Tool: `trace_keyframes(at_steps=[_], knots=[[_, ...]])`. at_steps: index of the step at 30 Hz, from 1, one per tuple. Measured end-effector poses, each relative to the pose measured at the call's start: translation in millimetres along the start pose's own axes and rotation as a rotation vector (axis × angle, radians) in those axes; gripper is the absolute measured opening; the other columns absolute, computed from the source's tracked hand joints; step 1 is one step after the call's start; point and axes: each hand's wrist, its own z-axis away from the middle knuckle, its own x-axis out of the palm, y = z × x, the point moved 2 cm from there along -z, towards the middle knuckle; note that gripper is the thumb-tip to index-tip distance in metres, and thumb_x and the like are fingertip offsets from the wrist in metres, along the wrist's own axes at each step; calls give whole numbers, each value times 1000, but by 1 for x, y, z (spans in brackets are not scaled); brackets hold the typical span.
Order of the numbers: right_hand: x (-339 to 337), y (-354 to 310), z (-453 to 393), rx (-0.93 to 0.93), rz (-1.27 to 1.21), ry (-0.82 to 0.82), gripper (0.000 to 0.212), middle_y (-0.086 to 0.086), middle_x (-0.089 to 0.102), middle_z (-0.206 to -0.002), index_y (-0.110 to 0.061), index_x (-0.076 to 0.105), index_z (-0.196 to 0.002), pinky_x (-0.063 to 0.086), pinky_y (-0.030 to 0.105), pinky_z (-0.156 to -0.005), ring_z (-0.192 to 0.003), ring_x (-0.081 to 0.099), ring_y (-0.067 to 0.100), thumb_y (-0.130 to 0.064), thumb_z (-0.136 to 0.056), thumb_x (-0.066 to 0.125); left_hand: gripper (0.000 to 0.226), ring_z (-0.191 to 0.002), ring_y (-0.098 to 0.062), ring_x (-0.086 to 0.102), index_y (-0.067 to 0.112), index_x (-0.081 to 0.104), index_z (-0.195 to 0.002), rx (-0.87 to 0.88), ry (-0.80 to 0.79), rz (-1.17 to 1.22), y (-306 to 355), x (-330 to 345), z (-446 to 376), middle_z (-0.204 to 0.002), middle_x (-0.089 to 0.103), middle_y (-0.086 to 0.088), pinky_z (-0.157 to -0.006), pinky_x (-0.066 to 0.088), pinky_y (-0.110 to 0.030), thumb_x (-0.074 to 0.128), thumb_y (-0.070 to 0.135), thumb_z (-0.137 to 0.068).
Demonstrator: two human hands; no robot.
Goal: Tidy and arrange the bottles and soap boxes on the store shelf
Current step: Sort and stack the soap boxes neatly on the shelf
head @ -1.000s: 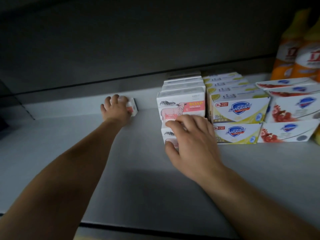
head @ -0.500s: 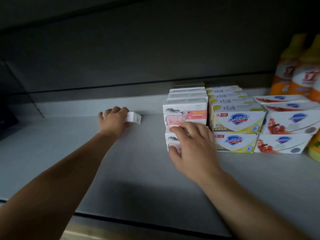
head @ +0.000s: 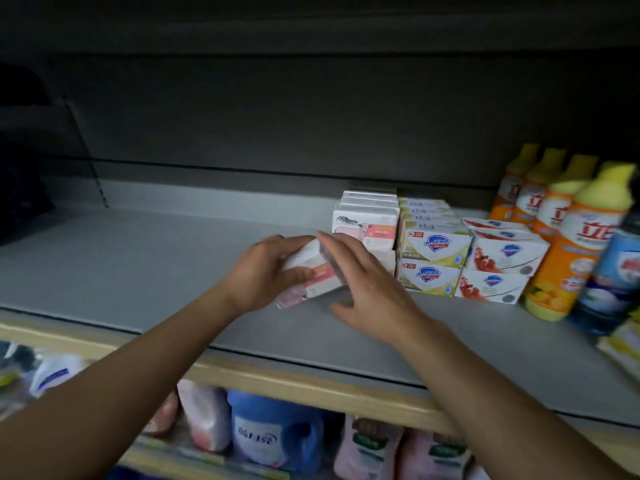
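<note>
My left hand (head: 263, 271) grips a white and pink soap box (head: 320, 276), tilted just above the grey shelf (head: 138, 258). My right hand (head: 374, 289) lays its straight fingers against the box's right end. Right behind them stands a stack of the same pink soap boxes (head: 367, 223), two high in a row running to the back. Beside it are yellow Safeguard boxes (head: 433, 244) and red Safeguard boxes (head: 505, 251). Orange bottles with yellow caps (head: 568, 244) line the right end.
A blue bottle (head: 616, 271) stands in front of the orange ones at the far right. The shelf below holds a blue jug (head: 273, 434) and pink refill pouches (head: 204, 417). A wooden strip (head: 277, 379) edges the shelf front.
My left hand has brought the soap box from the back left of the shelf over to the stack. My right hand left the stack's front and now touches that box. The view has pulled back.
</note>
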Motion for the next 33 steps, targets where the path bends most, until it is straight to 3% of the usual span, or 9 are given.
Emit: trace_keyframes(at_steps=[3, 8, 12, 16, 19, 22, 25, 29, 33], knots=[[-7, -7, 20, -53, -44, 51, 93, -10, 19, -156, -34, 20, -151, 45, 42, -103, -138, 37, 21, -9, -77, 70, 45, -85, -8, 59, 28, 65, -122, 35, -24, 108, 26, 5, 11, -96, 66, 4, -78, 45, -21, 67, 38, -78], [-16, -10, 51, 13, -153, 93, 80, -15, 43, -139, -33, 39, -137, 44, 25, -94, -121, 50, 10, -23, -70, 83, 32, -75, -2, 61, 27, 67, -115, -69, -81, 280, 39, 16, 27, -95, 69, 7, -77, 52, -24, 74, 22, -85], [-9, -13, 78, 285, -505, 145, 71, -27, 62, -107, -47, 47, -121, 45, 7, -80, -101, 57, -10, -35, -61, 83, 25, -79, -12, 64, 15, 69, -105, -270, 83, 787, 38, 22, 45, -93, 68, -5, -74, 51, -23, 69, 2, -84], [0, -9, 84, 526, -726, 234, 55, -15, 66, -100, -51, 52, -113, 51, 21, -79, -86, 64, -3, -68, -63, 64, 42, -94, -27, 66, 5, 63, -117, -404, 34, 1287, 35, 42, 61, -102, 68, -14, -89, 54, -40, 64, -2, -75], [-1, -2, 75, 692, -836, 229, 64, 2, 72, -86, -31, 65, -105, 59, 34, -72, -68, 70, 12, -78, -63, 53, 47, -102, -27, 66, 6, 61, -120, -390, -41, 1274, 34, 54, 64, -111, 68, -15, -94, 53, -41, 67, 7, -74], [-2, 3, 72, 764, -906, 192, 62, -3, 67, -57, -33, 69, -90, 57, 33, -63, -57, 67, 16, -83, -61, 46, 32, -96, -25, 68, 9, 70, -105, -377, -19, 1212, 29, 60, 63, -103, 71, -14, -84, 58, -37, 66, 23, -76], [1, 0, 76, 723, -885, 148, 48, -5, 68, -59, -52, 68, -85, 49, 24, -50, -52, 62, 12, -86, -67, 39, 31, -88, -23, 71, 10, 74, -88, -431, 42, 1189, 25, 61, 63, -89, 73, -12, -74, 60, -34, 66, 36, -74], [3, 0, 78, 768, -835, 172, 77, 0, 63, -53, -21, 72, -77, 41, 18, -39, -45, 57, 10, -86, -69, 32, 52, -82, -25, 72, 6, 70, -95, -437, 55, 1100, 28, 62, 64, -89, 74, -15, -63, 59, -30, 66, 52, -71], [3, 1, 78, 782, -834, 174, 77, 3, 63, -54, -16, 72, -68, 39, 19, -38, -44, 54, 11, -82, -74, 33, 63, -78, -27, 73, 6, 73, -91, -493, 76, 1048, 33, 60, 64, -89, 74, -16, -60, 58, -28, 68, 63, -66]])
